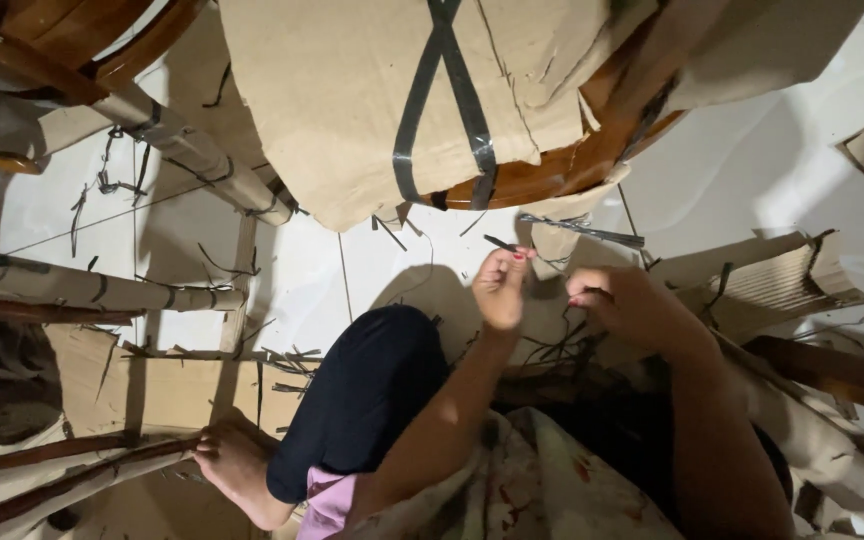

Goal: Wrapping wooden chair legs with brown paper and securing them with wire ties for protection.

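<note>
One dark tape strip (pixel 499 242) pinched at the fingertips (pixel 514 256) of the left hand (pixel 500 288), poking up-left. Right hand (pixel 620 300) just beside, curled shut, contents hidden. Two black tape bands (pixel 444 70) crossing on cardboard wrapping (pixel 352 100) above, covering a wooden chair (pixel 532 180).

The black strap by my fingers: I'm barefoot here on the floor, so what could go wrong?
1. The strap piece pinched in the left hand may have a sharp cut end that nicks a finger.
2. Strap offcuts litter the tile floor near the bare foot and could prick it.
</note>
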